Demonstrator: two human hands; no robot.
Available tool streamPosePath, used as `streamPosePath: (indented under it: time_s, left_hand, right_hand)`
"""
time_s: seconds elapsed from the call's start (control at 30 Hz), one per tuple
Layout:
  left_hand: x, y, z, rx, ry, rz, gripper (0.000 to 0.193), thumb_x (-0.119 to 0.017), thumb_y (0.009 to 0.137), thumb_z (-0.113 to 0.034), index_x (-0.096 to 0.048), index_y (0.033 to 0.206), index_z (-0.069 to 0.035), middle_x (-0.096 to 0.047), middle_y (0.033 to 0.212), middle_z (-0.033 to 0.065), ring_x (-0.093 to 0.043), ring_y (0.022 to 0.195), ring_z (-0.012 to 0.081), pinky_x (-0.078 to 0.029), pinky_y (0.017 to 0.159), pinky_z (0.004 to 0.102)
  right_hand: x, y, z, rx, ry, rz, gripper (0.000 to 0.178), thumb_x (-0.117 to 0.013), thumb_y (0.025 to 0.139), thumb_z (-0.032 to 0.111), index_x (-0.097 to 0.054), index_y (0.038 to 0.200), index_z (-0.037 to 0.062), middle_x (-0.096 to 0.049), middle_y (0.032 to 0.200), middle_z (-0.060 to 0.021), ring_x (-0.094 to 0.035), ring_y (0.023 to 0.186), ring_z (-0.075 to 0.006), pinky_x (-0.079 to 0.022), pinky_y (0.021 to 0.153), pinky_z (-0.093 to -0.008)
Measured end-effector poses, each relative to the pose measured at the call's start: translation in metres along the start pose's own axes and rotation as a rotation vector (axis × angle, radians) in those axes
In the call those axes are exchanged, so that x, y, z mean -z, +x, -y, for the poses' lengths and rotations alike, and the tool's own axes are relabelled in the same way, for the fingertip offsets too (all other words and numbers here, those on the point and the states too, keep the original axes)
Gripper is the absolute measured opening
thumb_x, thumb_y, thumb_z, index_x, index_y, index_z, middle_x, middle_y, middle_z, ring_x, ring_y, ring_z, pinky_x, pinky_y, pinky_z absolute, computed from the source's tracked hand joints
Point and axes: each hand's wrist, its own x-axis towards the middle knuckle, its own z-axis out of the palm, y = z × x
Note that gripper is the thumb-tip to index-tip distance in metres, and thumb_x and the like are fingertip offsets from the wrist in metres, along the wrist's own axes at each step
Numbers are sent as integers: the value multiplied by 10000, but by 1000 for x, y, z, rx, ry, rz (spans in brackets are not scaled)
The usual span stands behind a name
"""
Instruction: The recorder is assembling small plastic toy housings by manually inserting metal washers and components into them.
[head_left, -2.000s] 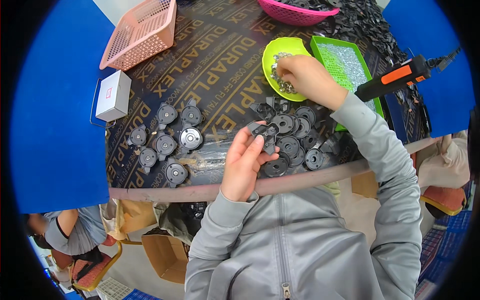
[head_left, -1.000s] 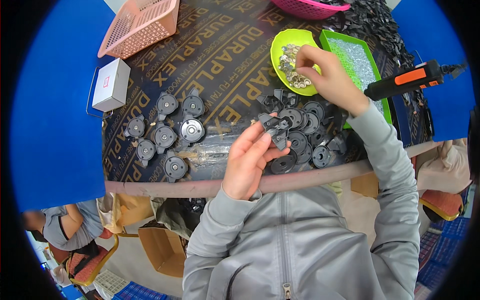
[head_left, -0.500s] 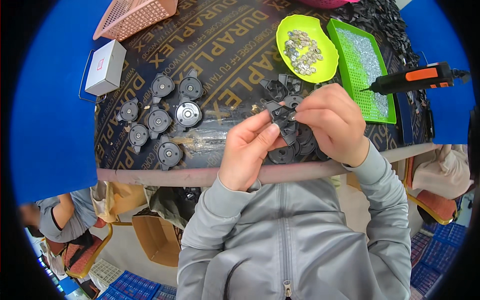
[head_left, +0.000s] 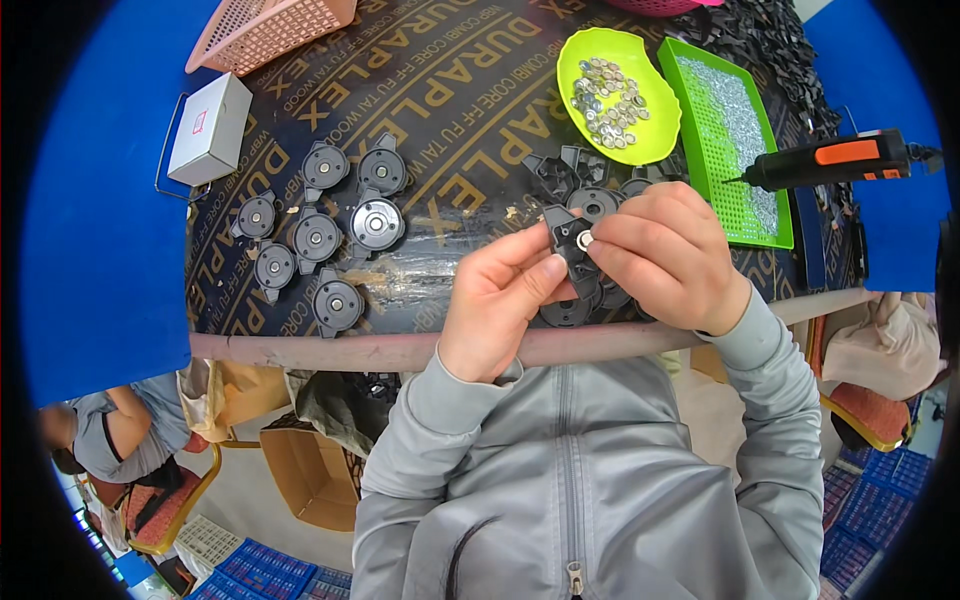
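My left hand (head_left: 505, 295) holds a black plastic bracket (head_left: 568, 245) between thumb and fingers, above the table's near edge. Against the bracket's face, my right hand (head_left: 665, 255) pinches a small round metal piece (head_left: 585, 240) with thumb and forefinger. Beneath and behind the hands lies a cluster of black parts, among them a round plastic disc (head_left: 595, 203) and an angular bracket (head_left: 548, 175). Small metal pieces like the pinched one lie in a yellow-green bowl (head_left: 655, 130) just beyond. How deep the metal piece sits in the bracket is hidden by my fingertips.
Several assembled black discs (head_left: 317, 237) lie at left, near a white box (head_left: 212, 130) and a pink basket (head_left: 270, 35). At right stand a green tray (head_left: 700, 130) of small screws and a black electric screwdriver (head_left: 830, 160). Another person (head_left: 140, 430) sits at lower left.
The bracket has turned in my left hand so its face shows more. My right hand has shifted slightly right and down, and the metal piece is now plainly visible against the bracket.
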Motion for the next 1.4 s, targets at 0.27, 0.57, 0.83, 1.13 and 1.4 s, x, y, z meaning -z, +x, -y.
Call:
streamPosePath:
  time_s: [0.27, 0.57, 0.83, 1.13, 1.4]
  left_hand:
    - [2, -1, -1, 21, -4, 37, 353, -497, 878, -72, -456, 1217, 18, -553, 1114, 49, -541, 932, 85, -470, 755, 223]
    - [0, -2, -1, 58, -52, 57, 342, -482, 887, -75, -458, 1217, 13, -565, 1089, 39, -543, 908, 71, -464, 739, 210]
    - [2, 5, -2, 35, -115, 83, 347, -464, 893, -78, -436, 1221, 33, -552, 1109, 70, -554, 951, 125, -470, 800, 258]
    - [5, 3, -1, -114, -281, -66, 339, -428, 896, -72, -420, 1216, 39, -537, 1132, 120, -550, 993, 204, -454, 872, 345]
    - [1, 6, 2, -84, -208, -38, 350, -433, 889, -87, -418, 1208, 57, -514, 1157, 132, -536, 1009, 226, -425, 898, 364]
  right_hand:
    - [8, 3, -2, 76, -35, 70, 165, -595, 585, 91, -543, 724, 18, -565, 799, -79, -562, 712, -205, -481, 606, -314]
    - [14, 6, -8, 163, 56, 157, 212, -610, 596, 81, -587, 789, -3, -582, 854, -95, -575, 729, -220, -480, 623, -326]
    - [15, 5, -15, 33, 175, 150, 193, -601, 657, 87, -601, 832, 5, -596, 863, -100, -578, 739, -240, -479, 650, -336]
    - [27, -13, 8, -476, 166, 298, 246, -643, 630, 4, -602, 869, 49, -546, 786, -79, -518, 739, -251, -408, 649, -343]
    - [15, -1, 18, -409, -37, 538, 342, -669, 606, 60, -575, 933, 80, -497, 918, -58, -472, 845, -244, -378, 722, -346]
